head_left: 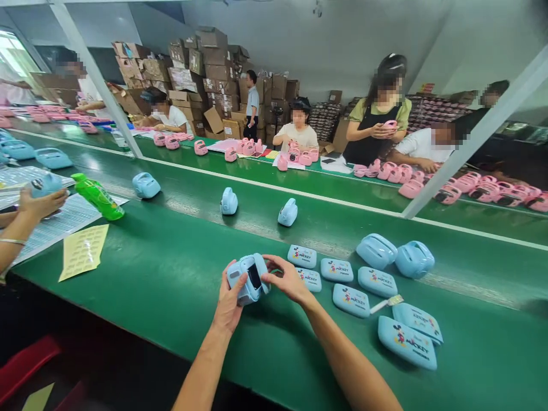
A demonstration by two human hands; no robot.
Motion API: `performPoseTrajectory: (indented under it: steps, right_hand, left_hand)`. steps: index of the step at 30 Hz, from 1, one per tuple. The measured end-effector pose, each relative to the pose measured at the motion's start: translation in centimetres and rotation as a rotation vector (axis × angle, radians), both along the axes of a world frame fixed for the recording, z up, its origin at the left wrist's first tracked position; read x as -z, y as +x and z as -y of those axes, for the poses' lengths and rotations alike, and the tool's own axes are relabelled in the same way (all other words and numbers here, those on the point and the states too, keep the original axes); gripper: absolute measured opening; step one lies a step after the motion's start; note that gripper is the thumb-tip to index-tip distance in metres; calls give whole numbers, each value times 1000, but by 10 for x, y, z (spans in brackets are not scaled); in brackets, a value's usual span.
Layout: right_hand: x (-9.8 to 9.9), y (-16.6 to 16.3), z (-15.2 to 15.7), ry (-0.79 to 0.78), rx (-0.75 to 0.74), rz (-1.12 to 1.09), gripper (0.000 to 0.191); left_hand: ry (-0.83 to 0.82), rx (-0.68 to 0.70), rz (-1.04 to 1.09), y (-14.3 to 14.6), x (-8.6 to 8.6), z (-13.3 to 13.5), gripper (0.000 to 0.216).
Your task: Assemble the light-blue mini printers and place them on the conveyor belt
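Above the green table (171, 268) I hold a small light blue plastic housing (245, 273) with a rounded body and a dark opening on the side facing up. My left hand (230, 299) wraps its left side, the thumb lying across the front. On the opposite edge, the fingers of my right hand (285, 277) grip the housing near the dark opening. To the right of my hands lie several light blue Mickey-printed panels (351, 299). A white brush-like tool (386, 303) rests among them.
Handled blue housings (377, 251) stand along the belt (192, 200). At left are a green bottle (98, 197), a yellow sticker sheet (83, 251) and a co-worker's hand (40, 202) with a blue housing. Across the line, people handle pink housings (295, 154). A white post (475, 137) rises at right.
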State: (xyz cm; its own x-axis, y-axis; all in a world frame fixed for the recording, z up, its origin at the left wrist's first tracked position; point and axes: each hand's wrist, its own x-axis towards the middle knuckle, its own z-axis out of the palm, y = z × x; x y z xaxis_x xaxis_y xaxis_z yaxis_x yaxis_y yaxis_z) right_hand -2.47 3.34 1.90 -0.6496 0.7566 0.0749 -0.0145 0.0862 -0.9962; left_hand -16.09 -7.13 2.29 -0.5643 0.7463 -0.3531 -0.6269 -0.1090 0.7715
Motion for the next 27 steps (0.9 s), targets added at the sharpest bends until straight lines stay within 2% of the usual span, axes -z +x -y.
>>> performPoseTrajectory:
  steps: [4, 9, 15, 19, 22, 27]
  right_hand:
    - [-3, -4, 14, 309, 52, 162, 62]
    - [-6, -3, 23, 462, 85, 286, 62]
    - [-3, -1, 20, 506, 77, 283, 69]
    - [-3, 7, 7, 499, -73, 162, 49]
    - [-2, 15, -5, 488, -117, 110, 53]
    - [-2, 20, -12, 419, -237, 29, 53]
  left_hand:
    - [3, 26, -46, 2, -2, 2, 85]
    - [-1, 63, -87, 3, -2, 5, 92]
    - [-18, 101, -75, -1, 1, 1, 83]
    - [9, 188, 167, -10, 5, -2, 60]
    - [16, 243, 333, -19, 7, 1, 54]
    - [75, 308, 414, -28, 10, 7, 56]
